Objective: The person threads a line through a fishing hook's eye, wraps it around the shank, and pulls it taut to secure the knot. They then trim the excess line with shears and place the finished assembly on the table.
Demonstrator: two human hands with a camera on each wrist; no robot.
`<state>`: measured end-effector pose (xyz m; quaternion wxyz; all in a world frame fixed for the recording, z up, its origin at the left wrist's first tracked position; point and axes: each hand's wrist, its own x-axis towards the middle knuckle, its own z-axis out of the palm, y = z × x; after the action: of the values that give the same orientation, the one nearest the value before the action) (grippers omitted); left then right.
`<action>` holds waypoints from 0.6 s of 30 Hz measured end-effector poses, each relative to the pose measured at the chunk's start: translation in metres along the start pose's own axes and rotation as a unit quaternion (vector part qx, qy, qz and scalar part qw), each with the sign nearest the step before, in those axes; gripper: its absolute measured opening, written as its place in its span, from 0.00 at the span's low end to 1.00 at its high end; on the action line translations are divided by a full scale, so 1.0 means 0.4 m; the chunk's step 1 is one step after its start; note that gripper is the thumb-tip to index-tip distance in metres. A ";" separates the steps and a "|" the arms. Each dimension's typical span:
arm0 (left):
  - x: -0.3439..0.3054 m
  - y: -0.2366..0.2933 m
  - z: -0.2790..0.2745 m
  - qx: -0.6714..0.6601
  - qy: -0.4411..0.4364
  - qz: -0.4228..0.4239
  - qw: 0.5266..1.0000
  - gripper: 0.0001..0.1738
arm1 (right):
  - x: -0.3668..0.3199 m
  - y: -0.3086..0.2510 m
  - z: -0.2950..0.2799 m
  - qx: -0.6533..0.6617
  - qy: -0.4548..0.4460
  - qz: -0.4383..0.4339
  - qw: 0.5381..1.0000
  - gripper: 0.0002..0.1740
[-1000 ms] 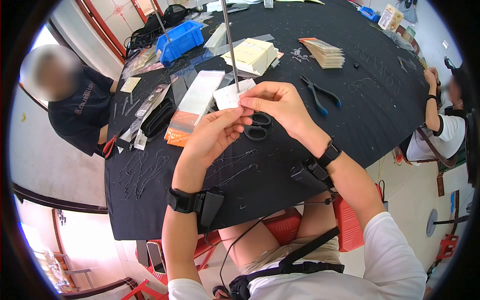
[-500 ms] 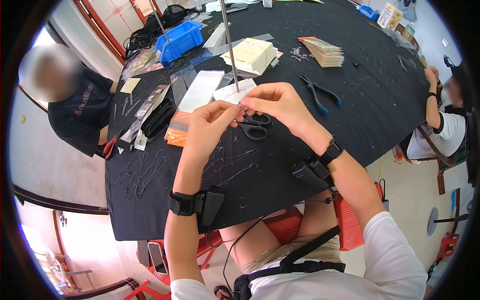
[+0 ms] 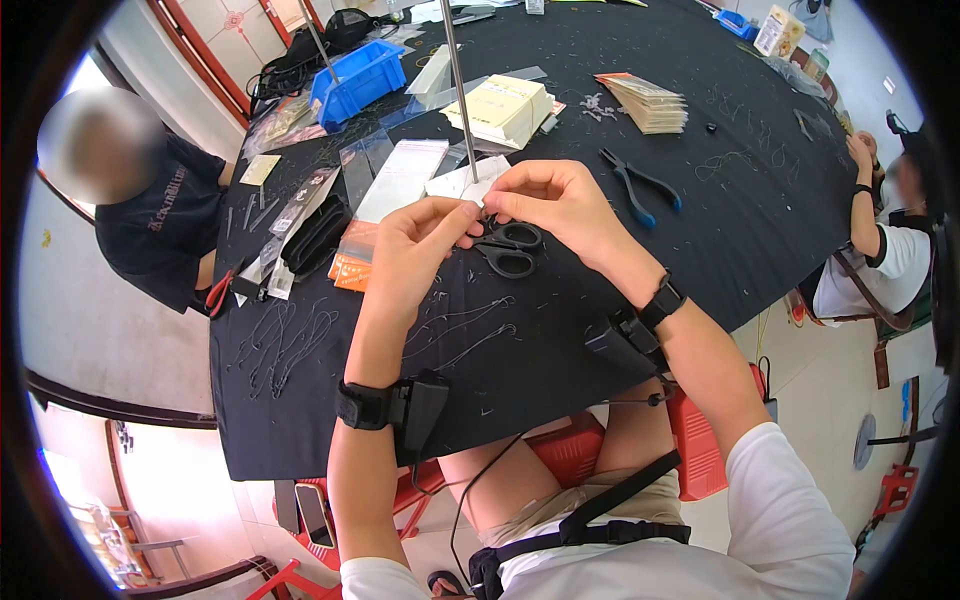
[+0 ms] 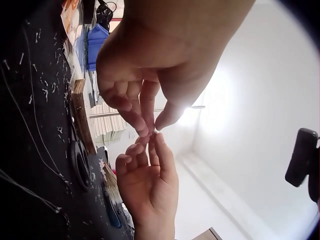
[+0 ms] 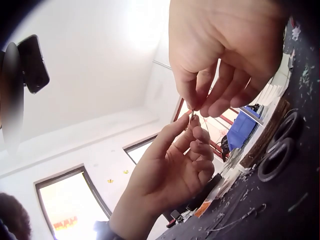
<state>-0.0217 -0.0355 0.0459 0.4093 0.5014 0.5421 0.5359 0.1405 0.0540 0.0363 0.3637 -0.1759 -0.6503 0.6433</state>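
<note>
My left hand (image 3: 412, 245) and my right hand (image 3: 560, 205) meet fingertip to fingertip above the table, near the foot of an upright metal rod (image 3: 459, 95). Between the thumbs and forefingers of both is a tiny shiny piece (image 5: 193, 114); its kind I cannot tell, since the fingertips cover most of it. Just below the fingers lie black-handled scissors (image 3: 513, 262). The rod stands in a white-topped base (image 3: 455, 183), whose brown wooden edge (image 4: 80, 107) shows from the left wrist. Thin dark cords (image 3: 470, 340) are spread on the cloth near my left forearm.
Blue-handled pliers (image 3: 640, 190) lie to the right. Behind are stacked cards (image 3: 505, 108), another card bundle (image 3: 648, 105) and a blue bin (image 3: 360, 82). White and orange packets (image 3: 400, 185) and a black case (image 3: 317, 238) lie left. People sit at both sides of the black-covered table (image 3: 560, 330).
Both hands have shifted slightly at the rod's foot, uncovering more of the scissors. The left fingers have curled in and now meet the right fingertips at the tiny piece.
</note>
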 end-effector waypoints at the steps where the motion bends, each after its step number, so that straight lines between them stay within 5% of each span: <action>1: -0.001 0.000 0.000 0.000 0.000 0.000 1.000 0.11 | 0.000 0.001 0.000 0.004 -0.002 0.003 1.000 0.07; 18: 0.004 -0.008 -0.006 0.001 -0.016 0.007 1.000 0.13 | -0.002 0.005 0.001 0.027 -0.030 0.013 0.999 0.08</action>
<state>-0.0244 -0.0342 0.0431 0.4141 0.5139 0.5323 0.5302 0.1403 0.0533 0.0342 0.3406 -0.1551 -0.6408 0.6704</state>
